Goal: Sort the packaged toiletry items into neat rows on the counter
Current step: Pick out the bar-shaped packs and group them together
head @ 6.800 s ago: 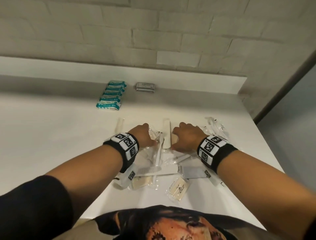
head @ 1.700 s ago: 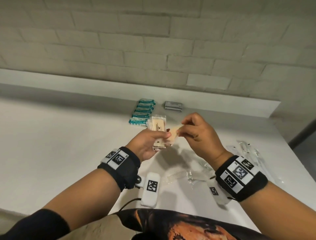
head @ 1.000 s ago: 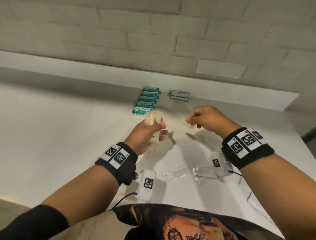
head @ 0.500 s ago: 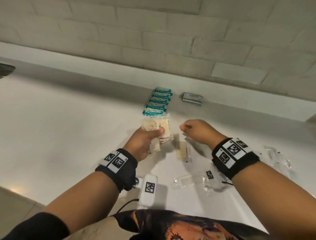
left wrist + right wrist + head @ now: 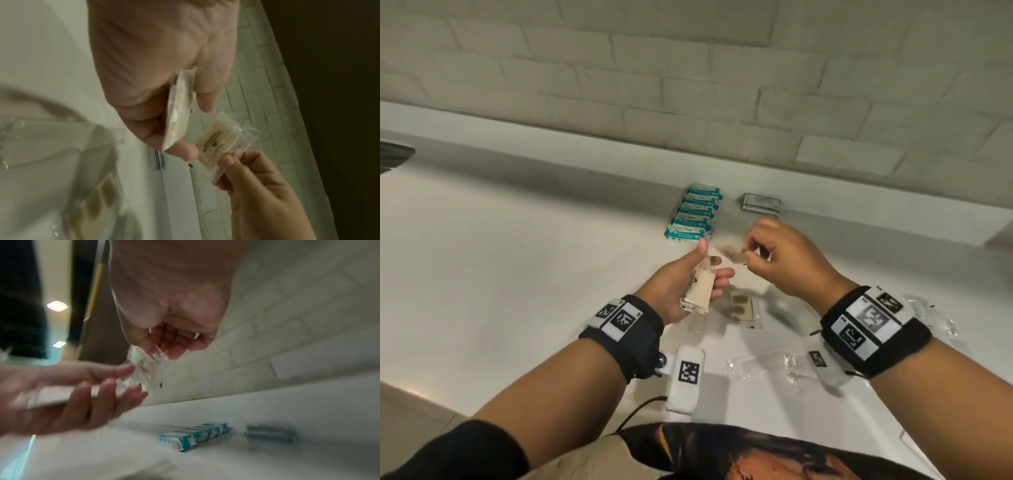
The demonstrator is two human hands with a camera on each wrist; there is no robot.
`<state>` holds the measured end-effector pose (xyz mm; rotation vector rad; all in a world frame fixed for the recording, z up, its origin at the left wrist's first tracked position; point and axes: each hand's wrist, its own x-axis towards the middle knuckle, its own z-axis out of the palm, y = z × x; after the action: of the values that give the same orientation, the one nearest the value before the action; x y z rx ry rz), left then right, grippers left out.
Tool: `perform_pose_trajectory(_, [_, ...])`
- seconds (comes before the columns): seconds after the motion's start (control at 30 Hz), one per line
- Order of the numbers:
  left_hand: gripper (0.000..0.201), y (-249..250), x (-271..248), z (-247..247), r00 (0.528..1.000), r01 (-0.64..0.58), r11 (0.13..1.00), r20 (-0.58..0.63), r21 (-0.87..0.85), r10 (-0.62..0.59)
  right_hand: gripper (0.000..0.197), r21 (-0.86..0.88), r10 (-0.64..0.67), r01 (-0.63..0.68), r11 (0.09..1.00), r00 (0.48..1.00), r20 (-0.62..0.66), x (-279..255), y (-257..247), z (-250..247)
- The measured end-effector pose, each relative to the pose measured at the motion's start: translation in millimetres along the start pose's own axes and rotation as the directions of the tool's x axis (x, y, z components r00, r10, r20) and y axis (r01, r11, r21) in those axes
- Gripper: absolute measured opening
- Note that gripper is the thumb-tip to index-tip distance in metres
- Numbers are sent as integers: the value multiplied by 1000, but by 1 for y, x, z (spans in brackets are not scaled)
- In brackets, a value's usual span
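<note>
Apparently to feed a new row, the left hand point(image 5: 690, 287) grips a stack of packets point(image 5: 699, 289) while the right hand point(image 5: 782, 262) pinches one blurred packet point(image 5: 221, 145) drawn off above the counter point(image 5: 517, 274).

We find no word, brand or number that we can read in any view. The teal-and-white packets point(image 5: 693, 216) in their row on the counter point(image 5: 517, 274) and the grey packet point(image 5: 762, 203) beside them carry print, and so does the beige sachet point(image 5: 218, 144) seen from the left wrist, but it is too small or blurred for us to make out. The only clear signs we see are black-and-white square code markers, on the two wristbands point(image 5: 619, 317) and on the white device point(image 5: 686, 377) by the left wrist.
</note>
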<state>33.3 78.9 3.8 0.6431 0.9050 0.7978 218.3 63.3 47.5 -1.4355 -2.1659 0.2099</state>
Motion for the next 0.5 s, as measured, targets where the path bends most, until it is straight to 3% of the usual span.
perform_pose_trajectory(0.03, [28, 0, -1, 0, 1000, -9, 1000, 23, -6, 9, 4, -94, -71, 74, 993, 997, 38, -3, 1, 0])
perform_pose_trajectory(0.1, [17, 1, -4, -1, 997, -66, 998, 44, 17, 65, 14, -39, -87, 91, 995, 992, 92, -8, 5, 0])
perform_pose_trajectory(0.23, [26, 0, -7, -2, 973, -228, 950, 19, 212, 229, 15, 361, 181, -205, 910, 978, 101, -8, 4, -3])
perform_pose_trajectory(0.33, [35, -1, -9, 3, 946, -316, 874, 46, 370, 322, 27, 361, 295, -359, 860, 930, 220, 1, -2, -4])
perform_pose_trajectory(0.5, [36, 1, -13, 3, 941, -327, 828, 75, 456, 330, 8, 342, 314, -400, 850, 907, 279, 9, -9, -5])
